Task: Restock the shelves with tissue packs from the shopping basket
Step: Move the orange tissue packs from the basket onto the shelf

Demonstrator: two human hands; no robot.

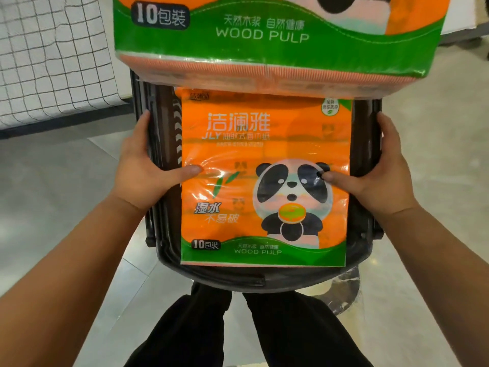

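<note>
Head view shows the left hand [140,165] and right hand [383,168] clasping the side rims of the shopping basket [366,154]. Each thumb stretches inward and presses on the tissue pack [264,181] lying flat inside; the fingertips are hidden outside the walls. A second pack [277,35] sits over the basket's far end. Film-wrapped, it looks light, squashy and slick, so I'd grip both long edges, not the loose film.

Glossy plastic-wrapped tissue pack [263,181] in matt dark plastic basket [365,154].
</note>
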